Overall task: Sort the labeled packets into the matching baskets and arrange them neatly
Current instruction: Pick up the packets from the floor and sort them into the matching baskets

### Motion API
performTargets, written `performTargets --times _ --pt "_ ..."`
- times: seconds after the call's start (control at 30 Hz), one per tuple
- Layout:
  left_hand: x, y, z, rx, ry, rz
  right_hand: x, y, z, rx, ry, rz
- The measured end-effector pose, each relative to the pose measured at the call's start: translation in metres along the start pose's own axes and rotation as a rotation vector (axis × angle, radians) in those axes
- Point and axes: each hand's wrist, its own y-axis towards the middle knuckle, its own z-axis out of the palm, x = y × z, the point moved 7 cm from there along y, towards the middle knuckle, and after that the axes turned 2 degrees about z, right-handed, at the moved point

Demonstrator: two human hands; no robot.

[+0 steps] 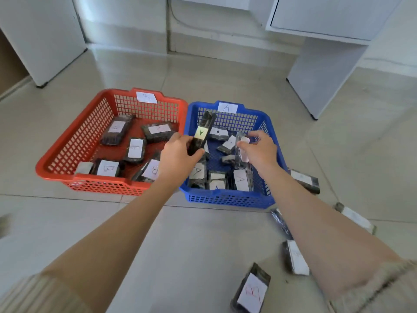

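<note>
A red basket (pixel 74 141) tagged B holds several dark packets with B labels. Right beside it, a blue basket (pixel 269 125) tagged A holds several A packets. My left hand (pixel 178 155) grips a dark packet with a yellow-green A label (pixel 202 134), held upright over the blue basket's left side. My right hand (pixel 259 150) pinches another packet with a white label (pixel 242 152), standing on end inside the blue basket.
Loose packets lie on the tiled floor to the right of the blue basket (pixel 304 180) (pixel 356 218) (pixel 295 258), and one with a red B label (pixel 251 290) lies near me. White cabinets stand behind, left (pixel 45 37) and right (pixel 322 75).
</note>
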Motion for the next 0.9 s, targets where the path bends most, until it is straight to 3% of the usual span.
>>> performTargets --times 0.27,0.67,0.83,0.9 --pt "-0.001 0.014 0.038 0.094 0.203 0.030 -0.019 0.046 -0.018 0.022 -0.476 -0.184" --pt "0.001 0.009 0.040 0.065 0.277 0.100 -0.032 0.054 0.009 0.107 -0.750 -0.087" --pt "-0.012 0.013 0.043 0.108 0.251 0.056 -0.014 0.044 -0.033 -0.193 -0.713 -0.253" --pt "-0.026 0.018 0.052 0.129 0.141 -0.003 -0.025 0.042 -0.050 -0.203 -0.768 -0.208"
